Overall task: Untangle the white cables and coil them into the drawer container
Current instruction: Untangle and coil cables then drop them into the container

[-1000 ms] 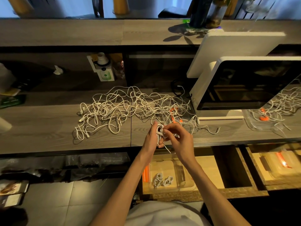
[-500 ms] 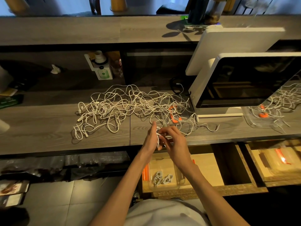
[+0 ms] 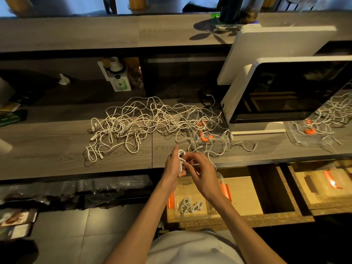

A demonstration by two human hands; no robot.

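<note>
Grey wooden counter [image 3: 57,149] carries a cable tangle [image 3: 152,124] stretching left-right; left hand [image 3: 173,164] grips an upright coil [image 3: 182,159], right hand [image 3: 202,172] pinching its end.

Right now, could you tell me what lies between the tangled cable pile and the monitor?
In the head view, a clear lid with orange clips lies there, under cables.

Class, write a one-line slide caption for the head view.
Both hands, left and right, wind a white cable coil above the open drawer's container; the tangled pile waits.
</note>
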